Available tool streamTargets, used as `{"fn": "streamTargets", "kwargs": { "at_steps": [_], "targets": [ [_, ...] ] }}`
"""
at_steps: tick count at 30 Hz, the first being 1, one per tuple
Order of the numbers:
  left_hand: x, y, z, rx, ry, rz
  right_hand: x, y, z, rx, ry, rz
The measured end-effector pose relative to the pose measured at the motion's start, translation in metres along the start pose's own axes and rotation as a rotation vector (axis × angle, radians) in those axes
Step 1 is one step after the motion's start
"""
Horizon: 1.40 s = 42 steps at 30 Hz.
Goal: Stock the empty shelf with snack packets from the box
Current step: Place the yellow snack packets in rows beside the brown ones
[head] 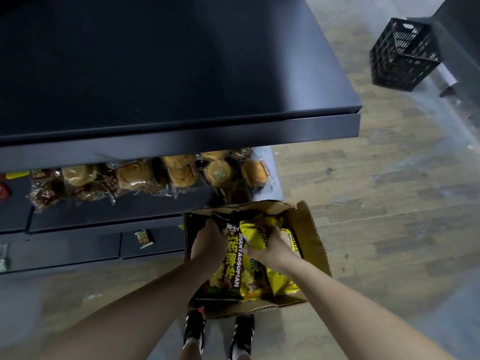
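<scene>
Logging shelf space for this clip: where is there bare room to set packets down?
The dark top shelf is bare up to its front lip. The shelf below is crowded with bagged pastries, with a bare strip in front. The cardboard box is full.

dim, soft-focus view with wide-angle bending at the edges.

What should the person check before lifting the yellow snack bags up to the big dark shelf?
1. Left hand grips the black-and-yellow snack packet: ok.
2. Right hand grips a yellow snack packet: ok.
3. Brown cardboard box flaps open: ok.
4. Dark metal top shelf bare: ok.
5. Bagged bread rolls below stay out of the way: ok.
6. Packets unstuck from others: cannot tell.
</scene>
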State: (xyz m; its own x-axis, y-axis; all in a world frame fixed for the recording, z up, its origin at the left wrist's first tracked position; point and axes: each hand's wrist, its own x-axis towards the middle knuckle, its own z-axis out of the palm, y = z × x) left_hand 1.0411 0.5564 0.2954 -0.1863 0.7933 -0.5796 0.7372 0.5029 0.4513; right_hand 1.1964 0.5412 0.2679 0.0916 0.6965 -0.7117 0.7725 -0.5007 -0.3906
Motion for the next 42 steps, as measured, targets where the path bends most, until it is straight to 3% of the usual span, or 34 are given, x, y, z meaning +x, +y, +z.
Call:
{"fn": "streamTargets", "kwargs": {
  "at_steps": [5, 7, 13, 17, 23, 26, 32, 36, 39, 42],
  "targets": [
    [0.004, -0.007, -0.003, -0.161, 0.052, -0.057, 0.001, 0.001, -0.002, 0.496, -0.020, -0.025],
    [0.002, -0.008, -0.001, -0.133, 0.058, -0.036, 0.001, 0.007, -0.005, 0.497, 0.022, -0.053],
    [-0.016, -0.013, 0.009, 0.496, 0.138, 0.310, -0.004, 0.016, -0.005, 0.383, 0.104, -0.029],
    [-0.014, -0.002, 0.015, 0.582, 0.039, 0.271, 0.003, 0.006, -0.007, 0.276, 0.126, -0.041],
    [0.004, -0.001, 0.015, 0.391, -0.179, 0.124, 0.013, -0.010, -0.020, 0.026, -0.117, -0.028],
    [0.006, -0.006, 0.014, 0.352, -0.231, 0.126, 0.010, -0.013, -0.014, -0.182, -0.147, -0.054],
    [-0.006, -0.015, 0.012, 0.303, -0.090, 0.262, -0.005, -0.028, -0.041, -0.527, -0.090, -0.171],
    [-0.014, -0.021, 0.008, 0.227, 0.003, 0.267, -0.020, -0.041, -0.045, -0.616, -0.065, -0.251],
    [-0.015, -0.020, 0.000, 0.135, -0.007, 0.162, -0.032, -0.052, -0.048, -0.687, 0.015, -0.420],
    [-0.011, -0.019, -0.007, -0.011, -0.076, 0.062, -0.040, -0.056, -0.041, -0.948, 0.012, -0.728]
  ]
}}
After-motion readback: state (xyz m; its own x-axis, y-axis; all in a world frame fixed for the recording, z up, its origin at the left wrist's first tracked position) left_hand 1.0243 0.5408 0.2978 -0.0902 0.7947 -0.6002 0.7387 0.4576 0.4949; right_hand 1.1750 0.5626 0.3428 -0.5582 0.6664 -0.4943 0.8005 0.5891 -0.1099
